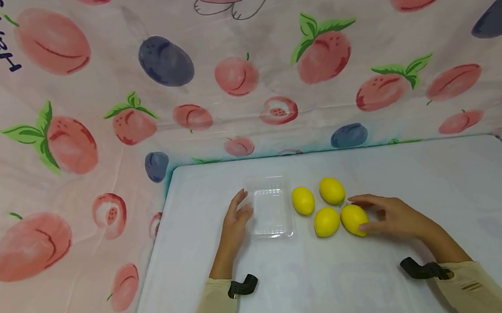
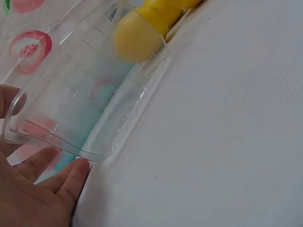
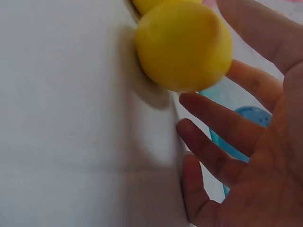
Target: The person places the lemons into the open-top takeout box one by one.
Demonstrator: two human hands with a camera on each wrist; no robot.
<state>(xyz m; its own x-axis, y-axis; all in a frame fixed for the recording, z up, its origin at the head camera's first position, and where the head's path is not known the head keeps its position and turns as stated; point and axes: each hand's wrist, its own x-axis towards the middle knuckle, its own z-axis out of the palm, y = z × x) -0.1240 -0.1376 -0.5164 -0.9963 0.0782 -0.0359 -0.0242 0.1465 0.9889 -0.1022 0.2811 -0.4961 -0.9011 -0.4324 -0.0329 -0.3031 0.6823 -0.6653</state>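
left hand (image 1: 235,224) fingers spread at left side of clear plastic container (image 1: 269,213), right hand (image 1: 397,217) thumb and forefinger curled about rightmost lemon (image 1: 352,219), grip firmness can't tell, three other lemons (image 1: 327,222) between it and container, all on white tabletop (image 1: 331,278)

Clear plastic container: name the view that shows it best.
The head view: the clear plastic container shows nearly whole from above. The left wrist view looks closely at its side, the far end reaching the picture's top edge. The right wrist view doesn't show it.
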